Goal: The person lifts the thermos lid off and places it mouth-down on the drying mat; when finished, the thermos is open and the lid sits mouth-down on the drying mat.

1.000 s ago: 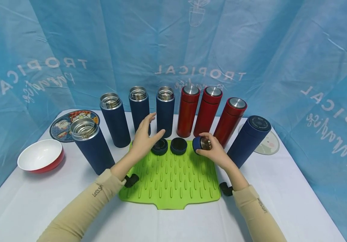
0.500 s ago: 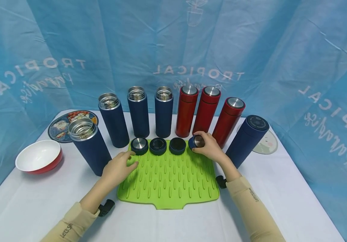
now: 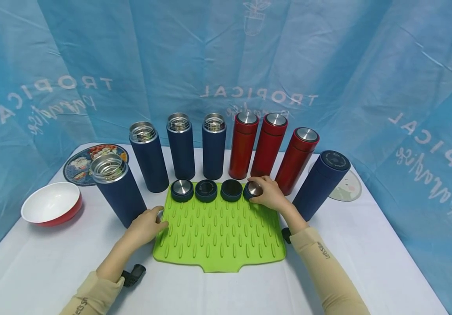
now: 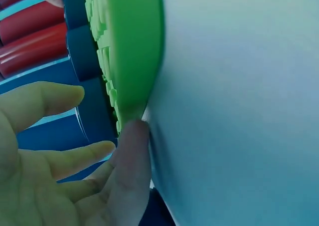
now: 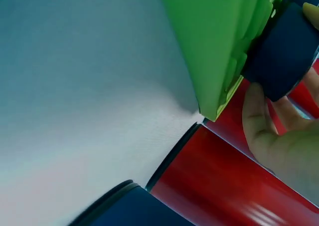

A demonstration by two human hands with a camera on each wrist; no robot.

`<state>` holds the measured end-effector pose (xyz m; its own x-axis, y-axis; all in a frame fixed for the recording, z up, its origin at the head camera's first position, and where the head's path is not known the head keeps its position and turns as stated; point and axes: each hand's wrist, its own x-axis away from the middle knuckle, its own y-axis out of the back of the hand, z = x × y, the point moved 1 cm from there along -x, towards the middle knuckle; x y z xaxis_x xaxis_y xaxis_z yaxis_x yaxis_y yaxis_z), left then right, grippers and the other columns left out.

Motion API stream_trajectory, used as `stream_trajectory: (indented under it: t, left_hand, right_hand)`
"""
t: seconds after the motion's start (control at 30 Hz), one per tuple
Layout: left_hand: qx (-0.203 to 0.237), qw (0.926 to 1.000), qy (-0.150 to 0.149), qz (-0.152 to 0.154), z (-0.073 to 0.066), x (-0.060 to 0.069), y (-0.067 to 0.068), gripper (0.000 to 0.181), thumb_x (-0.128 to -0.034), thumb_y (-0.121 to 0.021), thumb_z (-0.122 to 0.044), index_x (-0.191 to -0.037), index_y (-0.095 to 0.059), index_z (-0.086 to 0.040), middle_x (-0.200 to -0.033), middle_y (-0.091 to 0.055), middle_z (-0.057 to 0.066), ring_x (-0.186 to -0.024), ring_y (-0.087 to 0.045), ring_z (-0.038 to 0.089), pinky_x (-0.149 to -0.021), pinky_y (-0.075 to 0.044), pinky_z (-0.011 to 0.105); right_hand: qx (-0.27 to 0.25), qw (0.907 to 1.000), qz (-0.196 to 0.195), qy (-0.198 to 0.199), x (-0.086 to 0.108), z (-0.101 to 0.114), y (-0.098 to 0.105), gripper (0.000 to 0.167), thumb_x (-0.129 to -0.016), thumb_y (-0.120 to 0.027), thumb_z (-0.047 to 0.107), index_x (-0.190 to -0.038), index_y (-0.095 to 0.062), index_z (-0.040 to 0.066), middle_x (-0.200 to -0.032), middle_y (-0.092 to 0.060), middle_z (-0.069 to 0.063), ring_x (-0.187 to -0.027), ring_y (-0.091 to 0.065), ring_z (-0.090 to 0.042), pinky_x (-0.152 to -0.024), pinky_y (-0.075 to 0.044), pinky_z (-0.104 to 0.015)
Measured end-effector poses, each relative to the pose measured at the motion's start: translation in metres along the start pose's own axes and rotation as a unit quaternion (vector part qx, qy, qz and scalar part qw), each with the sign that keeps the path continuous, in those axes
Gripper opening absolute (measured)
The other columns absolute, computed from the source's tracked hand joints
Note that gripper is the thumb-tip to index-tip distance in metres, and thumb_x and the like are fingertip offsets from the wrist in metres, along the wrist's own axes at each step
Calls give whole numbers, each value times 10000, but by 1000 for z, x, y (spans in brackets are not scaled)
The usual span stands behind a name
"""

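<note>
Lid [image 3: 254, 189], dark blue with metal top, at far right corner of green mat [image 3: 219, 238]; right hand [image 3: 271, 193] has grip clamped round its side. Three other lids [image 3: 206, 191] in row along mat's far edge. Left hand [image 3: 143, 226] at mat's left edge, grip apart. Four open-topped blue bottles [image 3: 152, 162] toward counter's [image 3: 249, 293] far left corner, three red bottles [image 3: 266, 153] at far edge, capped blue bottle [image 3: 317, 188] right of mat.

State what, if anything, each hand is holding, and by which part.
The right hand grips the rightmost silver-topped navy bottle lid by its side; the left hand holds nothing.
</note>
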<state>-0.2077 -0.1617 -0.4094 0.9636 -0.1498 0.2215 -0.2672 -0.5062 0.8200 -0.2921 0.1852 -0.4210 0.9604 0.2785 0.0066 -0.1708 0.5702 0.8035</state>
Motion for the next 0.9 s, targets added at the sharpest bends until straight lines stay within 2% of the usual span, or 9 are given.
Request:
stream_trajectory:
  t: [0.17,0.4,0.6,0.73,0.9]
  left_hand:
    - [247,9992,-16,306,0,-4,-1,595,-878,-523,-115,-1379,-294,110,-845,-496,124,-616,-512,183,-529,-420,293]
    - [283,9986,7,440,0,-7,-2,599,-864,-512,-51,-1397,-279,94,-865,-473,141,-530,-518,187,-470,-441,287]
    - [209,9987,-87,449,4,-10,0,635,-836,-544,-29,-1393,-271,107,-856,-471,137,-670,-494,206,-540,-423,293]
    - [74,9989,-132,443,5,-11,0,631,-827,-549,-31,-1380,-286,121,-879,-486,140,-726,-494,215,-572,-416,293]
    - [115,9987,-137,485,5,-11,-1,627,-831,-540,-25,-1382,-280,122,-896,-486,151,-715,-497,216,-562,-424,298]
  right_hand:
    - [42,9999,-27,100,0,-2,-2,654,-768,-738,173,-1360,-461,145,-1314,-429,-173,-1188,-364,-379,-867,-417,-492]
    - [-157,9998,-25,-91,2,-1,3,716,-785,-730,243,-1409,-388,162,-1348,-375,-185,-1216,-335,-375,-874,-409,-508]
    - [-599,9973,-412,-130,6,6,12,665,-830,-673,244,-1413,-368,152,-1367,-361,-183,-1232,-351,-369,-903,-390,-541]
    - [-1079,9903,-871,41,5,12,14,625,-856,-640,224,-1410,-365,135,-1332,-388,-166,-1196,-396,-333,-918,-389,-504]
    - [-1816,9703,-1562,337,1,27,12,628,-859,-640,184,-1412,-348,118,-1356,-376,-152,-1233,-374,-310,-980,-357,-478]
